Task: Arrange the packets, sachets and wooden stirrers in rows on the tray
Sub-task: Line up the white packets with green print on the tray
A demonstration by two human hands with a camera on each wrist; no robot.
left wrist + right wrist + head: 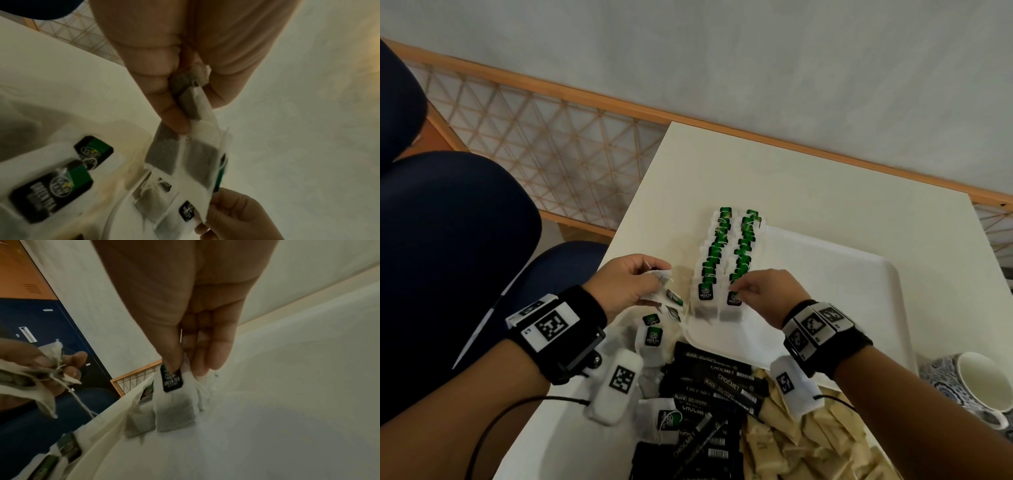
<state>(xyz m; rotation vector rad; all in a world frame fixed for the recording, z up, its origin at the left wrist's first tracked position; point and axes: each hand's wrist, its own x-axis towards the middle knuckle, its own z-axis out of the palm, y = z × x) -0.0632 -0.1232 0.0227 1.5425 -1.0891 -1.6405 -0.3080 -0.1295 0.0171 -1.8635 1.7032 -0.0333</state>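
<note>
On the desk (808,192), the tray (859,291) carries two tea-bag rows (726,257) along its 9 o'clock edge. Loose tea bags (654,337) lie off that edge; chocolate sachets (709,380) and wooden stirrers (818,442) crowd at 6 o'clock, a cup (976,380) at 4.

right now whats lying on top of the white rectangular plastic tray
On the white rectangular plastic tray lie two overlapping rows of green-tagged tea bags. The right hand pinches the nearest bag of the right row. Each bag covers most of the one behind; both forearms hide the tray's near edge.

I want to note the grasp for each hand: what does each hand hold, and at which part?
Left hand: a bunch of tea bags, pinched at their top ends. Right hand: one tea bag, at its green tag.
</note>
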